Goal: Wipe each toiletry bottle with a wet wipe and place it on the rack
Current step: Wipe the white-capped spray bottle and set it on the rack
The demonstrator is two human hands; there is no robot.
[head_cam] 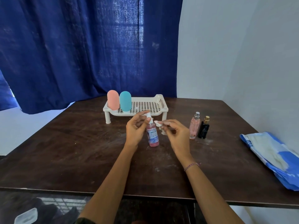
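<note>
My left hand (137, 128) grips a pink spray bottle (152, 135) by its white pump top, holding it upright just above the table. My right hand (174, 131) pinches a crumpled white wet wipe (160, 125) right beside the bottle's neck. A white perforated rack (145, 105) stands behind my hands, with a pink bottle (113, 100) and a teal bottle (125, 101) upright at its left end. A clear pink perfume bottle (194, 126) and a small black bottle (204, 129) with a gold cap stand on the table to the right.
The dark wooden table (80, 151) has pale smudges on it. A blue and white wipe pack (273, 157) lies at the right edge. A blue curtain (80, 46) hangs behind and a white wall (242, 54) is at the right.
</note>
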